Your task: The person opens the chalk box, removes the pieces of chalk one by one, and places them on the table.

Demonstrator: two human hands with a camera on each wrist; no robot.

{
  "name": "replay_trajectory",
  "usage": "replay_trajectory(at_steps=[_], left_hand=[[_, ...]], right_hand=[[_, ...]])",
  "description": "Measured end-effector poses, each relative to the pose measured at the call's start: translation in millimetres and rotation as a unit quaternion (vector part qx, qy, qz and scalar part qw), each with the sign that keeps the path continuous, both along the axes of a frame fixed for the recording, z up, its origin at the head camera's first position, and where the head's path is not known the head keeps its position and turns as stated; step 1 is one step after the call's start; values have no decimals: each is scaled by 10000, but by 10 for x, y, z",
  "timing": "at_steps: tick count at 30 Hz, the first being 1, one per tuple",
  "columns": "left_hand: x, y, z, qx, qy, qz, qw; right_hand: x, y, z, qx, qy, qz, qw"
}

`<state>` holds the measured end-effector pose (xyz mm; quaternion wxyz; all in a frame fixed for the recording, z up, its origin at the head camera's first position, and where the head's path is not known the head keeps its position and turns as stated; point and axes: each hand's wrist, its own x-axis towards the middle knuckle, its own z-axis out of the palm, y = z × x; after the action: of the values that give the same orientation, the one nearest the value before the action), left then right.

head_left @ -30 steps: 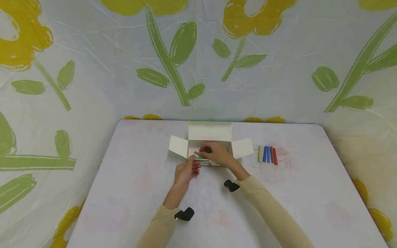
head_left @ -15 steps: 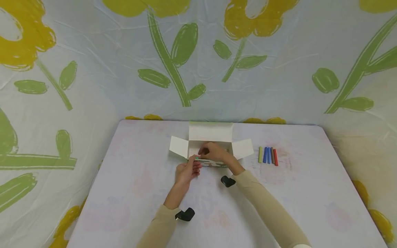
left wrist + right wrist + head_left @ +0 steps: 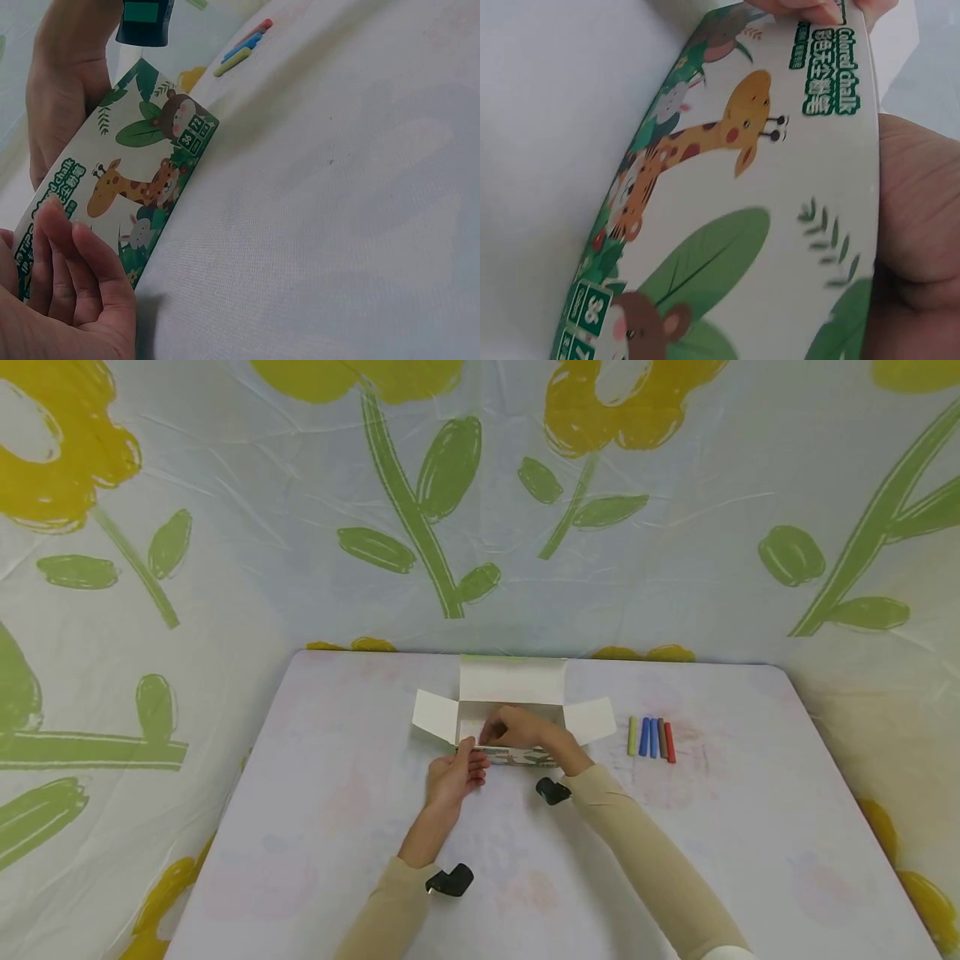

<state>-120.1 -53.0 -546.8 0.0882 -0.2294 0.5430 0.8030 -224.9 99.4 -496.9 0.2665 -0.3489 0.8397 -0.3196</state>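
Note:
A white cardboard box of coloured chalk [image 3: 528,757] sits at the far middle of the table with its flaps spread wide. My left hand [image 3: 448,781] grips the near wall at its left end, thumb over the rim and fingers against the outside. Reaching in over the near wall, my right hand [image 3: 521,729] is bent down into the box. Its fingertips are hidden, and I cannot tell whether they hold anything. In the left wrist view the printed box front [image 3: 127,187] shows animals, with my left fingers [image 3: 82,277] beside the lettering.
Right of the box lies a row of loose chalk sticks: a yellow-green stick [image 3: 632,736], two blue sticks [image 3: 644,737], a brown stick [image 3: 662,737] and a red stick [image 3: 671,742]. A flower-printed cloth [image 3: 300,485] hangs behind the table [image 3: 315,827].
A pink stick was at my right fingertips a second ago; the hand has since dipped into the box, and neither it nor a green piece at the rim shows now. My left hand stays put.

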Motion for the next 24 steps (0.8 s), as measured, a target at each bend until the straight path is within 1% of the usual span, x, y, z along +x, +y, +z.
replay_trajectory(at_steps=[2, 4, 8, 10, 12, 17, 19, 24], left_hand=[[3, 6, 3, -15, 1, 0, 10000], [2, 9, 0, -26, 3, 2, 10000], [0, 10, -5, -42, -20, 8, 10000], [-2, 7, -11, -42, -27, 7, 10000], [-3, 3, -18, -17, -30, 17, 10000], [-1, 2, -29, 64, 13, 16, 10000], [1, 2, -30, 74, 30, 5, 10000], [-1, 2, -32, 40, 29, -29, 10000]], right_hand=[[9, 29, 5, -95, 75, 65, 9999], [25, 61, 1, -177, 260, 70, 9995], [69, 120, -18, -361, 666, -85, 9971], [95, 147, -28, -505, 783, -206, 9954], [128, 179, -17, -754, 823, -276, 9934], [193, 285, 63, -1416, 736, -476, 9860], [203, 332, 101, -1515, 787, -622, 9834], [231, 462, 215, -1528, 973, -1047, 9779]])
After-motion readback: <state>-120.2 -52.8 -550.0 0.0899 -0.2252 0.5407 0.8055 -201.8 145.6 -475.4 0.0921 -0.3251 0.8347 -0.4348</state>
